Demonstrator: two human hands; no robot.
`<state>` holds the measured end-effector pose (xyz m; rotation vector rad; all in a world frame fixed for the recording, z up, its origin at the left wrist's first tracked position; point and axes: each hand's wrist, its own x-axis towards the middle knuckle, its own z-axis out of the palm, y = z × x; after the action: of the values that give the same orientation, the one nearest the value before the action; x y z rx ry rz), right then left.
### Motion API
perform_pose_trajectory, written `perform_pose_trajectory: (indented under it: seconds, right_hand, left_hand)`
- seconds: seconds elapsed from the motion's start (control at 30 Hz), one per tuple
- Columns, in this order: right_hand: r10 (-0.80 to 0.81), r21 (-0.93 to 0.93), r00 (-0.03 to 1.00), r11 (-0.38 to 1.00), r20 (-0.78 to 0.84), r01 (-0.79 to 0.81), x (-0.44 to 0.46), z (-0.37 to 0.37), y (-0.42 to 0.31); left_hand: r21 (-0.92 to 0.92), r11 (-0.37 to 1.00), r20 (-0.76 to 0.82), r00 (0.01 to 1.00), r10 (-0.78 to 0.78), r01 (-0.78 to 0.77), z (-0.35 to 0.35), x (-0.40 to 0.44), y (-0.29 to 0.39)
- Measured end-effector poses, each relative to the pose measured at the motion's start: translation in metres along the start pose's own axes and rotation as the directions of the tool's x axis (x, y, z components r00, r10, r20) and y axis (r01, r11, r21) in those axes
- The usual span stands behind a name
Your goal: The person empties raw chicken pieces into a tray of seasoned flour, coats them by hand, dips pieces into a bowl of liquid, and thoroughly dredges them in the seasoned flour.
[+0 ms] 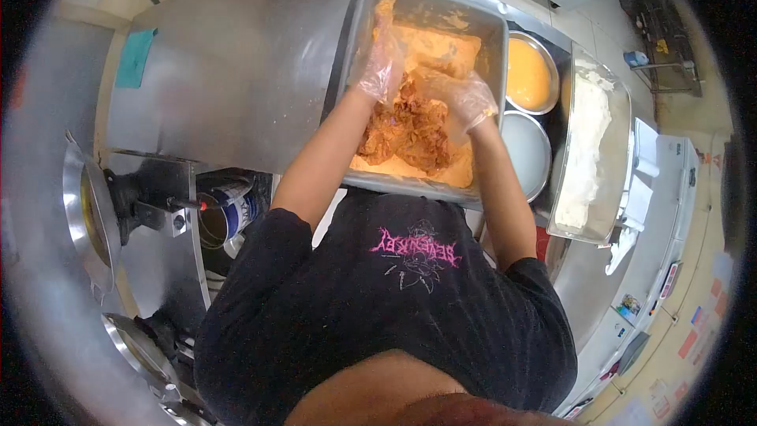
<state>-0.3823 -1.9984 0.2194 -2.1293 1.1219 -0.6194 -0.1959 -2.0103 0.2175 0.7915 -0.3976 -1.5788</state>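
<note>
A grey rectangular tub [505,39] in front of me holds orange seasoned flour [434,39]. A pile of reddish-brown, coated pieces that look like chicken [414,138] lies in its near half. My left hand [382,59], in a clear plastic glove, is over the tub's left side. It points away from me, fingers stretched out and coated orange at the tips. My right hand [461,95], also gloved, reaches in from the right beside the pile, just above the flour. Its fingers are blurred, so whether they grip anything is hidden.
Right of the tub stand a round bowl of orange-yellow liquid [528,75] and a round pan of pale liquid [524,154]. Farther right is a long metal tray [560,213] of white flour. A steel counter [236,71] extends left; woks [87,205] sit at the lower left.
</note>
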Motion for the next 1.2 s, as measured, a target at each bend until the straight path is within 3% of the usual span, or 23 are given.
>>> perform_pose_trajectory:
  seconds: [0.1,0.13,0.17,0.23,0.37,0.43,0.53,0.6,0.67,0.7,0.73,0.77,0.8,0.87,0.9,0.93,0.97,1.0,1.07,1.1,1.13,1.17,1.2]
  right_hand:
    - [0.166,0.065,0.986,0.984,-0.03,-0.164,-0.006,0.007,-0.025]
    - [0.448,0.47,0.892,0.777,0.055,-0.419,-0.004,-0.001,-0.06]
    - [0.453,0.475,0.89,0.773,0.052,-0.421,-0.003,0.001,-0.066]
    - [0.455,0.215,0.884,0.879,-0.108,-0.426,-0.003,0.003,-0.071]
    - [0.412,0.237,0.905,0.894,-0.105,-0.38,-0.006,0.014,-0.046]
    - [0.335,0.417,0.937,0.869,-0.096,-0.268,-0.01,0.01,-0.053]
    - [0.39,0.393,0.921,0.848,-0.007,-0.356,-0.012,0.009,-0.057]
    - [0.389,0.371,0.921,0.854,0.012,-0.365,-0.013,0.004,-0.063]
    - [0.389,0.346,0.921,0.86,0.032,-0.375,-0.013,0.006,-0.053]
    - [0.333,0.288,0.943,0.901,0.018,-0.324,-0.012,0.013,-0.03]
    - [0.276,0.229,0.961,0.935,0.007,-0.27,-0.01,0.014,-0.007]
    - [0.278,0.23,0.96,0.934,0.009,-0.273,-0.007,0.005,0.015]
    - [-0.05,-0.028,0.997,0.998,0.056,0.051,-0.004,-0.007,0.039]
    - [-0.345,-0.25,0.921,0.889,0.184,0.383,0.01,-0.016,0.056]
    - [0.028,-0.239,0.993,0.971,0.118,0.001,0.017,-0.018,0.062]
    - [0.221,-0.223,0.971,0.955,0.09,-0.197,0.028,-0.02,0.075]
    - [0.406,-0.204,0.912,0.899,0.058,-0.387,0.039,-0.021,0.088]
    - [0.296,-0.501,0.899,0.859,0.322,-0.104,0.053,-0.015,0.118]
    - [0.398,-0.703,0.695,0.677,0.599,0.218,0.069,0.019,0.188]
    - [0.403,-0.699,0.687,0.682,0.604,0.215,0.045,0.047,0.223]
    - [0.084,-0.751,0.915,0.604,0.394,0.268,0.02,0.071,0.255]
    - [-0.007,-0.646,0.926,0.714,0.378,0.269,0.009,0.057,0.219]
    - [-0.097,-0.524,0.928,0.802,0.359,0.287,-0.002,0.04,0.178]
  left_hand:
    - [0.056,0.994,-0.047,0.994,0.096,-0.093,0.01,0.012,-0.013]
    - [0.07,0.989,0.005,0.991,0.13,-0.13,-0.003,0.025,-0.026]
    - [0.081,0.983,0.055,0.985,0.163,-0.167,-0.017,0.038,-0.039]
    - [0.091,0.965,0.16,0.96,0.23,-0.246,-0.033,0.062,-0.054]
    - [0.118,0.898,0.265,0.885,0.383,-0.424,-0.022,0.064,-0.046]
    - [0.12,0.932,0.248,0.919,0.305,-0.342,0.019,0.018,-0.021]
    - [0.168,0.935,0.23,0.935,0.269,-0.311,0.03,0.005,-0.012]
    - [0.315,0.885,0.196,0.935,0.294,-0.344,0.014,0.02,-0.021]
    - [0.63,0.707,0.117,0.94,0.322,-0.32,-0.015,0.05,-0.036]
    - [0.732,0.634,0.058,0.95,0.306,-0.249,-0.026,0.06,-0.038]
    - [0.514,0.847,-0.148,0.986,-0.073,0.14,-0.012,0.045,-0.019]
    - [0.513,0.846,-0.15,0.986,-0.075,0.143,-0.028,0.058,-0.019]
    - [0.709,0.705,-0.063,0.995,0.083,-0.014,-0.052,0.084,-0.024]
    - [0.849,0.504,0.057,0.976,0.21,-0.158,-0.06,0.091,-0.012]
    - [0.983,0.174,0.034,0.994,0.107,-0.053,-0.057,0.096,-0.001]
    - [0.982,-0.19,-0.021,1.0,0.017,0.023,-0.053,0.096,0.008]
    - [0.982,-0.19,-0.019,1.0,0.013,0.021,-0.078,0.108,-0.003]
    - [0.991,-0.124,-0.063,0.994,-0.09,0.051,-0.124,0.131,-0.027]
    - [0.994,-0.063,-0.097,0.975,-0.2,0.086,-0.131,0.126,-0.041]
    - [0.936,0.191,-0.246,0.938,-0.246,0.295,-0.106,0.083,-0.036]
    - [0.865,0.307,-0.312,0.905,-0.29,0.396,-0.087,0.059,-0.031]
    - [0.769,0.41,-0.375,0.865,-0.332,0.491,-0.067,0.034,-0.025]
    - [0.761,0.369,-0.438,0.842,-0.314,0.533,-0.054,0.02,-0.022]
